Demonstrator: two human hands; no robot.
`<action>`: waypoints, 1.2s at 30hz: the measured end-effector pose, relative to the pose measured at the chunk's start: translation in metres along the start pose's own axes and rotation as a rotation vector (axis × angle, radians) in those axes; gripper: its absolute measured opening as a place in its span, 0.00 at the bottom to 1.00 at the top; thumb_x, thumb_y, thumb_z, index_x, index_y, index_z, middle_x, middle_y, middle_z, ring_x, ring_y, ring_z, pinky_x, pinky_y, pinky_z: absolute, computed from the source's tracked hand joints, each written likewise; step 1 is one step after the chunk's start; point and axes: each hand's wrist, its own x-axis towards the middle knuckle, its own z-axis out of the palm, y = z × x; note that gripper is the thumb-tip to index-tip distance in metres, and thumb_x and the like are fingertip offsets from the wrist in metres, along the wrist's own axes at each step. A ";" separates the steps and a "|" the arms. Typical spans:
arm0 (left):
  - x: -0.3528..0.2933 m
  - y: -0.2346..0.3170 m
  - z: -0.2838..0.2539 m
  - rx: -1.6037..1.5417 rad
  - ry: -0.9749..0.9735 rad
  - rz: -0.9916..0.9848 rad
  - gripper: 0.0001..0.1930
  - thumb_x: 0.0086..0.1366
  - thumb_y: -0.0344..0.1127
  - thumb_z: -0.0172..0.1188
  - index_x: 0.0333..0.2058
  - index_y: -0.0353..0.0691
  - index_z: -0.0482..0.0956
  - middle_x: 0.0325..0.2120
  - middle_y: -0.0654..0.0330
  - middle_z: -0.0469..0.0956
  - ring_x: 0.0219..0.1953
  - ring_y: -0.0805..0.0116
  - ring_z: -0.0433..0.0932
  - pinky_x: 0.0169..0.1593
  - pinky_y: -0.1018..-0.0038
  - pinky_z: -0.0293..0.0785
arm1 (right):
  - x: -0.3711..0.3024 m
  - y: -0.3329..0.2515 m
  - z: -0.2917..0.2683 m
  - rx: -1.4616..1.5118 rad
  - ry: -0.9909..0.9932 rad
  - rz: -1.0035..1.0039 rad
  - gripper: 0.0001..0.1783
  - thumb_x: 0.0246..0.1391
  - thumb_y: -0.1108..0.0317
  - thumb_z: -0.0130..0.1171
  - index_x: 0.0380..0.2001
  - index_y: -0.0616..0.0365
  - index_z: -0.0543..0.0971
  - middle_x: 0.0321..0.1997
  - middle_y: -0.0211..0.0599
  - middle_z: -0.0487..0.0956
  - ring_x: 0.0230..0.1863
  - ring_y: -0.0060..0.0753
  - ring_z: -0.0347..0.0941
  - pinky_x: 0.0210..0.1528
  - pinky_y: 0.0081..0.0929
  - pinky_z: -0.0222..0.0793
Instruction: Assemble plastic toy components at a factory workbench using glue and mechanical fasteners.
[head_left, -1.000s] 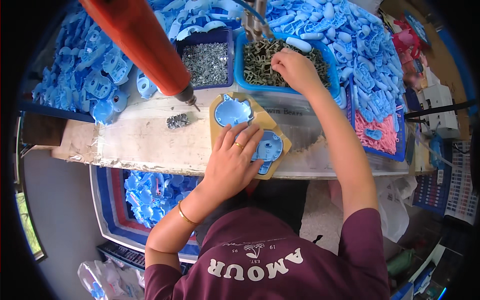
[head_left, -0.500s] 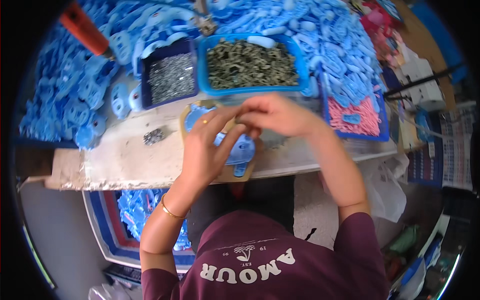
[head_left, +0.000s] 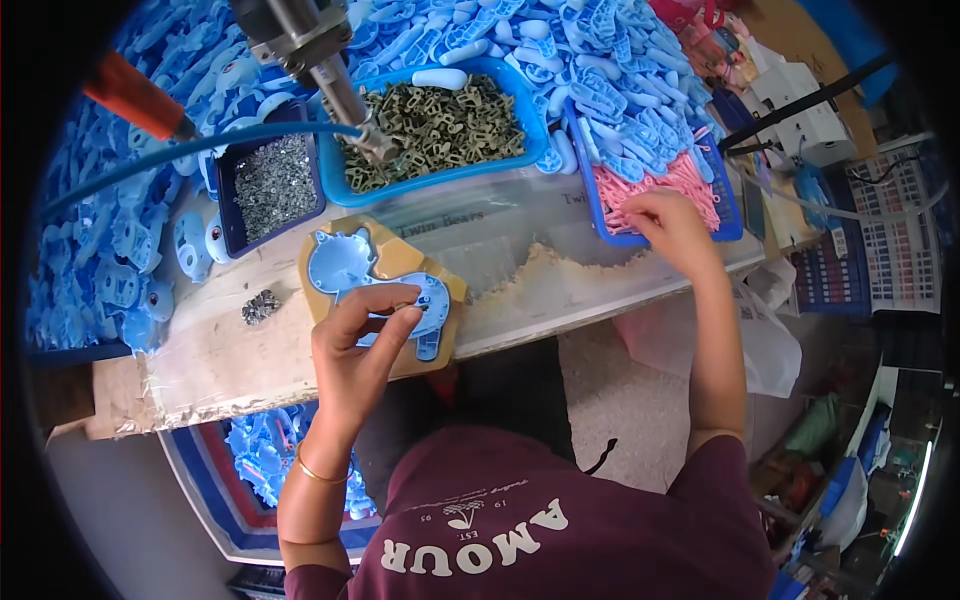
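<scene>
My left hand (head_left: pixel 352 345) hovers over the near part of a blue animal-shaped plastic shell half (head_left: pixel 340 262), its thumb and forefinger pinched on a tiny dark bit too small to name. The shell lies hollow side up in a tan holder (head_left: pixel 318 300) on the bench. Off to the right, my right hand (head_left: pixel 675 228) dips into a blue basket (head_left: pixel 735 200), fingers bent and drawn together among thin pink plastic sticks (head_left: pixel 665 182). Whether a stick is between those fingertips is hidden.
A light-blue tray (head_left: pixel 530 100) of bronze-coloured metal pieces and a dark bin (head_left: pixel 233 240) of small silver parts stand behind the holder. A metal tool with a hose (head_left: pixel 340 95) hangs above them. Blue shells (head_left: pixel 120 210) heap up left; loose screws (head_left: pixel 262 307) lie nearby.
My right hand has left my left hand and moved right to the pink sticks. The left keeps its pinch above the shell. The whole view has shifted, bringing the hanging tool into sight.
</scene>
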 end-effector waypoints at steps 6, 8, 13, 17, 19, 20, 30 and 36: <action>0.000 -0.002 0.006 -0.026 -0.030 -0.086 0.10 0.70 0.29 0.62 0.47 0.32 0.82 0.43 0.60 0.84 0.41 0.74 0.82 0.45 0.78 0.78 | 0.023 -0.013 -0.004 -0.323 -0.062 -0.247 0.07 0.47 0.77 0.63 0.32 0.58 0.82 0.35 0.40 0.75 0.43 0.47 0.75 0.43 0.43 0.72; -0.002 0.000 0.003 -0.081 -0.014 -0.137 0.11 0.71 0.31 0.61 0.48 0.32 0.82 0.43 0.59 0.84 0.42 0.73 0.82 0.45 0.77 0.79 | 0.025 -0.012 -0.004 -0.329 -0.101 -0.247 0.08 0.46 0.77 0.63 0.33 0.57 0.82 0.36 0.39 0.76 0.44 0.47 0.75 0.44 0.42 0.72; -0.007 -0.003 -0.003 -0.138 0.003 -0.218 0.11 0.73 0.33 0.60 0.48 0.33 0.82 0.43 0.58 0.84 0.42 0.73 0.83 0.44 0.77 0.80 | 0.025 -0.004 -0.004 -0.290 -0.157 -0.260 0.09 0.46 0.77 0.63 0.34 0.56 0.81 0.39 0.39 0.76 0.47 0.46 0.75 0.46 0.41 0.72; -0.009 -0.005 -0.005 -0.119 -0.014 -0.229 0.12 0.73 0.34 0.60 0.48 0.32 0.82 0.43 0.58 0.84 0.42 0.72 0.83 0.44 0.77 0.80 | 0.029 -0.008 -0.010 -0.289 -0.274 -0.232 0.10 0.46 0.78 0.64 0.35 0.58 0.80 0.37 0.39 0.76 0.45 0.45 0.74 0.46 0.39 0.70; -0.009 -0.005 -0.006 -0.115 -0.015 -0.234 0.12 0.73 0.34 0.60 0.48 0.32 0.82 0.44 0.58 0.84 0.42 0.72 0.83 0.44 0.77 0.80 | 0.032 -0.002 -0.013 -0.312 -0.313 -0.208 0.09 0.48 0.75 0.64 0.36 0.56 0.80 0.38 0.38 0.76 0.46 0.45 0.74 0.47 0.38 0.71; -0.009 -0.004 -0.006 -0.131 -0.013 -0.237 0.12 0.73 0.34 0.59 0.48 0.32 0.82 0.44 0.58 0.84 0.43 0.72 0.83 0.44 0.77 0.80 | 0.034 0.009 -0.016 -0.179 -0.311 -0.226 0.09 0.52 0.73 0.64 0.38 0.56 0.79 0.37 0.35 0.76 0.44 0.40 0.74 0.46 0.35 0.70; -0.006 -0.007 -0.006 -0.309 0.053 -0.226 0.12 0.74 0.30 0.56 0.52 0.31 0.78 0.44 0.54 0.84 0.43 0.68 0.85 0.45 0.76 0.82 | 0.057 0.011 -0.030 0.710 -0.023 0.094 0.07 0.63 0.70 0.60 0.44 0.55 0.76 0.33 0.22 0.76 0.28 0.13 0.64 0.32 0.15 0.61; -0.007 -0.006 -0.011 -0.294 0.052 -0.268 0.12 0.73 0.30 0.57 0.50 0.29 0.78 0.43 0.53 0.84 0.42 0.67 0.85 0.44 0.77 0.83 | 0.058 -0.012 -0.021 0.732 0.093 0.137 0.07 0.59 0.74 0.60 0.41 0.56 0.75 0.33 0.31 0.81 0.26 0.12 0.67 0.26 0.13 0.58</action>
